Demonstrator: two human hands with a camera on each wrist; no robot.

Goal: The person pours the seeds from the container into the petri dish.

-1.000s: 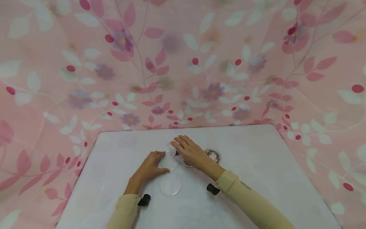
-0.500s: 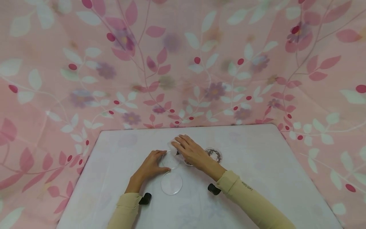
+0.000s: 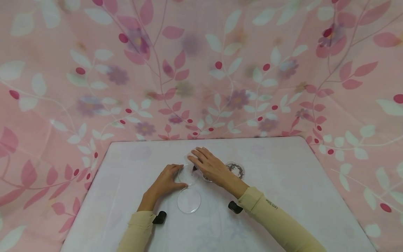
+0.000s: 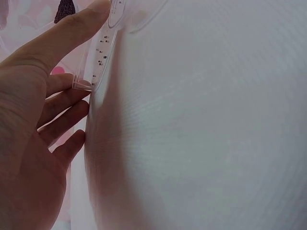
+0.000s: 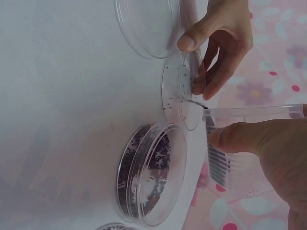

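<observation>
My left hand (image 3: 164, 179) holds a clear petri dish (image 5: 170, 103) by its rim, thumb on the near side and fingers on the far side. A few small dark grains lie scattered in this dish. My right hand (image 3: 211, 168) grips a clear plastic container (image 5: 240, 165) with a ridged part, tilted over the dish. Dark grains are gathered behind the ridges, and a thin dark trickle (image 5: 195, 102) leaves the container's corner toward the dish. In the head view the right hand hides most of the container.
A clear round lid or dish (image 3: 189, 201) lies nearest me, beside the held dish. Partly under my right forearm stands a petri dish with dark grains (image 5: 180, 191). Another grain dish (image 3: 243, 171) sits further right. A pink floral cloth (image 3: 201, 87) hangs behind the white table (image 3: 283, 196).
Both hands keep nearly the same places. A small dark trickle shows now at the container's lower corner above the held dish. The head view has shifted slightly.
</observation>
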